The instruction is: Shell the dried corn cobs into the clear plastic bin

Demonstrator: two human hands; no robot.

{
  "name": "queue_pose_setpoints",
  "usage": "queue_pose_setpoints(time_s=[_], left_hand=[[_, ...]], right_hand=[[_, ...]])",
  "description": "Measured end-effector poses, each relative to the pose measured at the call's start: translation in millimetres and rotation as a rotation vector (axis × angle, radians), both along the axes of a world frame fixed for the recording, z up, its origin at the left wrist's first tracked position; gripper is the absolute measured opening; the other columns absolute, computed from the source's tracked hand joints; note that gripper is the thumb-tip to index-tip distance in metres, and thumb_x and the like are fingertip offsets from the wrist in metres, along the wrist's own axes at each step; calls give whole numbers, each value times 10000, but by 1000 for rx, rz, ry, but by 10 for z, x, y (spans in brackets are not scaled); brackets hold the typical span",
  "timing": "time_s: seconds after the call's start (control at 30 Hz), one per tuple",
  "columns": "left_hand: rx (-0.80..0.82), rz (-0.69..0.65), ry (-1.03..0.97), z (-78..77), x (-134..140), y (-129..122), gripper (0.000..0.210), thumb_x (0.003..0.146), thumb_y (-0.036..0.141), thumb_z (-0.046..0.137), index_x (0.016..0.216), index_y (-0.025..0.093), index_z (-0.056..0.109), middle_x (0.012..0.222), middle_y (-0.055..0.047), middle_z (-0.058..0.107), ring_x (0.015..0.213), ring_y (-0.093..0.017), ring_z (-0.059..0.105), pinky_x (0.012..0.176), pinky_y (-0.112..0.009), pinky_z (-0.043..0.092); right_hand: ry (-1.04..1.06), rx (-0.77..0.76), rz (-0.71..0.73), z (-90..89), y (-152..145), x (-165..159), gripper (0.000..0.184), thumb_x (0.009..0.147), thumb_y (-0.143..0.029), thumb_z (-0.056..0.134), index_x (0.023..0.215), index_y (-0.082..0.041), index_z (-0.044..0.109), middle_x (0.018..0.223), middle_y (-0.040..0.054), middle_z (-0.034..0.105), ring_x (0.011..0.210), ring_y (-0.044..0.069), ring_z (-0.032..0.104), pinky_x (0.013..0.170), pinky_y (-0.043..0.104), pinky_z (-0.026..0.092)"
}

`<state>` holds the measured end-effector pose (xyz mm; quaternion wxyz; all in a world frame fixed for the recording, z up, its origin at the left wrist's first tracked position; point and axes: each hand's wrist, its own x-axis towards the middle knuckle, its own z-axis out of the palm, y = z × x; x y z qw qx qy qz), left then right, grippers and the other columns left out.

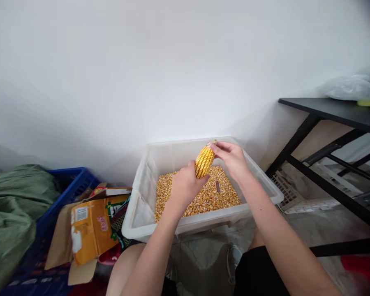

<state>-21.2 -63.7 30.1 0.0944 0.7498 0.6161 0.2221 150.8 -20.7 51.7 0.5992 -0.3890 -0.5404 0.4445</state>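
A yellow corn cob [204, 161], its rows of kernels looking full on the side I see, is held tilted above a white plastic tub [203, 224]. My left hand [186, 181] is wrapped round its lower end. At the upper, pale end, my right hand [230, 158] pinches the tip between thumb and fingers. Below both hands, loose corn kernels [197, 205] cover the tub's bottom. Among the kernels lies a small dark brownish stick-like piece [217, 186]; its kind I cannot make out.
Left of the tub are an opened orange cardboard box [94, 226], a blue crate [70, 181] and green cloth-like sacking [15, 218]. A black table [336, 111] with metal legs stands at right, a white basket [291, 189] beneath it. The wall [172, 74] rises behind the tub.
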Motion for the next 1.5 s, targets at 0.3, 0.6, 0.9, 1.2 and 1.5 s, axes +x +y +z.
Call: queue_pose_setpoints(time_s=[0.3, 0.6, 0.9, 1.2, 1.5], left_hand=[[127, 71, 243, 16, 198, -106, 319, 843, 473, 516, 999, 195, 524, 818, -80, 684, 739, -267, 675, 618, -327, 452], [178, 75, 247, 38, 238, -132, 273, 825, 376, 548, 1029, 195, 540, 856, -75, 674, 780, -282, 669, 622, -344, 475], [220, 14, 293, 91, 116, -164, 418, 818, 323, 572, 1217, 205, 532, 920, -80, 681, 848, -279, 650, 713, -370, 462], [247, -65, 320, 89, 36, -169, 507, 827, 299, 557, 1324, 218, 500, 1046, -96, 677, 959, -271, 613, 805, -386, 425], [303, -110, 335, 96, -48, -162, 545, 781, 232, 586, 1322, 260, 523, 1125, -75, 666, 1031, -280, 569, 835, -422, 396]], right_hand=[[167, -65, -260, -173, -3, 47, 310, 600, -399, 826, 746, -142, 731, 792, 77, 714, 733, 201, 665, 758, 393, 563], [-301, 241, -619, -258, -89, 156, 242, 761, -421, 693, 772, -185, 744, 735, 59, 676, 686, 206, 621, 712, 385, 521], [-377, 435, -526, -191, -140, 208, 132, 766, -337, 718, 869, -275, 772, 937, 52, 680, 880, 226, 625, 824, 408, 517], [-261, 18, 65, -174, -98, 328, 291, 777, -443, 701, 954, -222, 765, 992, 80, 726, 961, 232, 654, 873, 388, 505], [-429, 5, -77, -235, -97, 326, 226, 738, -420, 716, 758, -204, 780, 732, 29, 728, 715, 235, 666, 668, 365, 516]])
